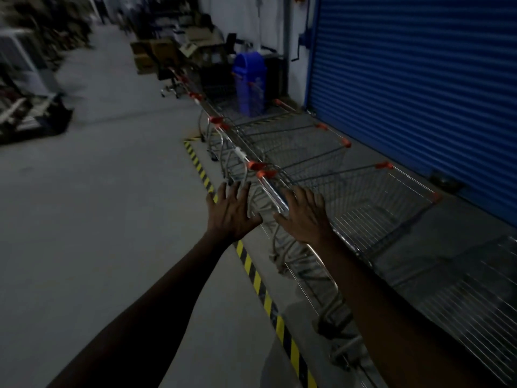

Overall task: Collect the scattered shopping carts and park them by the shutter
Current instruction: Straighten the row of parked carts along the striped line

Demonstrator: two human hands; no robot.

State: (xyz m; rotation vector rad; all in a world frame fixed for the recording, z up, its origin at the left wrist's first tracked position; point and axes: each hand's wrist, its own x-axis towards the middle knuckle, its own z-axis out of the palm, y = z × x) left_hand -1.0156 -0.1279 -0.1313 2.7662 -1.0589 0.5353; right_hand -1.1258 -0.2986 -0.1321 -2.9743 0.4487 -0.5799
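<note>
both open hands [233, 212] hover over cart handle [272, 193].

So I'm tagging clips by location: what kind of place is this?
Probably a store's back area or warehouse. A row of shopping carts stands along a closed blue roller shutter, yellow-black hazard tape marks the concrete floor, and cardboard boxes are stacked further back.

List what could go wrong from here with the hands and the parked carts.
Both the left hand and right hand are spread open with no grip on the cart handle, so fingers could get pinched between the carts. The dim light and blur could hide the striped floor tape.
</note>
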